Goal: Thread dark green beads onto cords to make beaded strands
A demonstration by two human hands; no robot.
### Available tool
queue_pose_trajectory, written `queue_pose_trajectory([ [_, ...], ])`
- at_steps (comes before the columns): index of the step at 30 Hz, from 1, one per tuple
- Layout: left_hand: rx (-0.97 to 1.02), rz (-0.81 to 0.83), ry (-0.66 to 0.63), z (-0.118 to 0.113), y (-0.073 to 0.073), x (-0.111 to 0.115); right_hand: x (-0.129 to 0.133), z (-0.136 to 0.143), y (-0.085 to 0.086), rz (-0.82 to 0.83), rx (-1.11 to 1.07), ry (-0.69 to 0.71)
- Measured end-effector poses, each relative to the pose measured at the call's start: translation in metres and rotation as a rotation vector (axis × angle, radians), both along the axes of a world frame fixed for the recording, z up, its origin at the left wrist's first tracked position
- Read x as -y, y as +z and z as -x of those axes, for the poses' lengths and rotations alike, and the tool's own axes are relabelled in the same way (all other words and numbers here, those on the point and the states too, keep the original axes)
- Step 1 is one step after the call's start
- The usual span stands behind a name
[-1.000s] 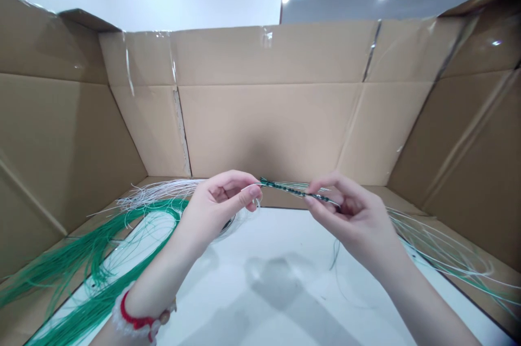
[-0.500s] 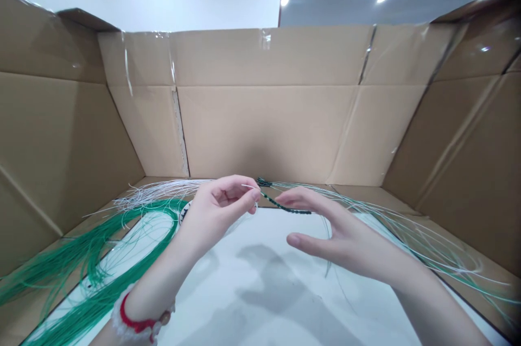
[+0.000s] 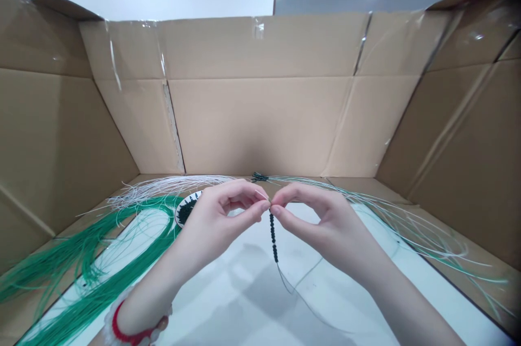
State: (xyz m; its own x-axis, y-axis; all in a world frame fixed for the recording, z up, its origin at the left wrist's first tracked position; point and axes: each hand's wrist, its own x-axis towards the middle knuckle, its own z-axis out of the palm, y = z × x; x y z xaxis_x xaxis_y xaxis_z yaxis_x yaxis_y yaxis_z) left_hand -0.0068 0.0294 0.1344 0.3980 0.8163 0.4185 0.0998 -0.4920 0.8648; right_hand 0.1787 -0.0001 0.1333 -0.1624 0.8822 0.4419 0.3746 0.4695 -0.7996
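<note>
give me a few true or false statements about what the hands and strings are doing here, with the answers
1. The left hand and right hand meet fingertip to fingertip. True.
2. The beaded strand lies flat on the white table. False: it hangs down from the pinched fingertips.
3. The green strings lie on the person's left. True.
4. The beads on the strand are bright red. False: they are dark green.
5. Cardboard walls enclose the work area. True.
</note>
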Motion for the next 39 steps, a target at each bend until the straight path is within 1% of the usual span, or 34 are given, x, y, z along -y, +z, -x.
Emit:
queue_pose_trajectory([
  [3,-0.030,-0.015,0.002,0.0000,0.0011,-0.0003,0.0007,-0.0003,0.0002,0.018,-0.017,-0.001],
  [9,-0.030,0.029,-0.056,-0.0012,0.0021,-0.0006,0.0014,-0.0021,0.0001,0.079,-0.029,0.027],
  [14,-0.053,0.042,-0.038,-0.0023,0.0026,0.0011,0.0016,-0.0020,0.0009,0.062,-0.029,0.021],
  [18,-0.058,0.068,-0.010,-0.0012,0.0023,-0.0001,-0.0006,-0.0025,0.0011,0.082,-0.003,0.037],
  [21,-0.038,0.092,0.004,-0.0011,0.0017,-0.0007,-0.0024,-0.0051,0.0002,0.106,0.017,0.059],
  [26,0.011,0.139,-0.021,-0.0013,0.0037,-0.0005,-0.0028,-0.0089,-0.0009,0.127,0.050,0.092],
  [31,0.022,0.160,0.005,-0.0001,0.0060,-0.0011,-0.0022,-0.0080,-0.0005,0.128,0.056,0.105],
  [39,0.034,0.161,-0.056,-0.0007,0.0058,-0.0001,-0.0017,-0.0073,0.0003,0.133,0.051,0.109],
])
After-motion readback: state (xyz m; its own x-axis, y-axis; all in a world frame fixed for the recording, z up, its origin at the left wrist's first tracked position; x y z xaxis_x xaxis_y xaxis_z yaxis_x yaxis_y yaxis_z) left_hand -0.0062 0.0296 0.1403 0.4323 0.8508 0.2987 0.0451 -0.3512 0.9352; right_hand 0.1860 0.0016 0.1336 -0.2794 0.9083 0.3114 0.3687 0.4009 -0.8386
